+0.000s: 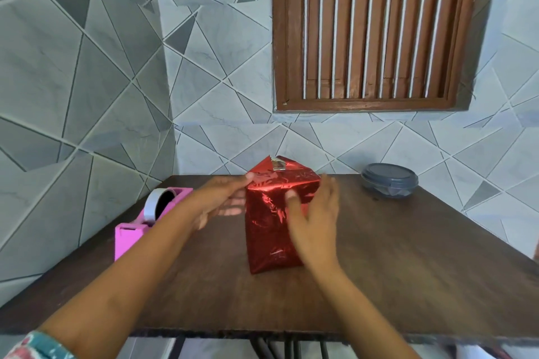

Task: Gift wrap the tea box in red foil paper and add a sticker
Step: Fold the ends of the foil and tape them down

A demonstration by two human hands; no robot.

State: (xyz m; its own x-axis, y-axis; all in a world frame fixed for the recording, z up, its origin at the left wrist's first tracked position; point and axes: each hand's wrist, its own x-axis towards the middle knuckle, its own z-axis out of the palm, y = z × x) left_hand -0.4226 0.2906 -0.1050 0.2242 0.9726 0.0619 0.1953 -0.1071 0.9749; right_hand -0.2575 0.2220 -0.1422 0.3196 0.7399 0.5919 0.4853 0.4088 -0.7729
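Nearly done: the tea box [277, 213], standing on the table [408, 256] in red foil [262, 245], is being pressed between left hand [224, 201] and right hand [315, 221], fingers straight and spread; top fold [277, 165] seemingly being finished, sticker not yet seen

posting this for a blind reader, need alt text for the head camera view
A red foil-wrapped box stands upright on a dark wooden table, with a person's left hand and right hand laid open against its two sides. A pink tape dispenser sits at the table's left edge and a grey lidded container at the back right.
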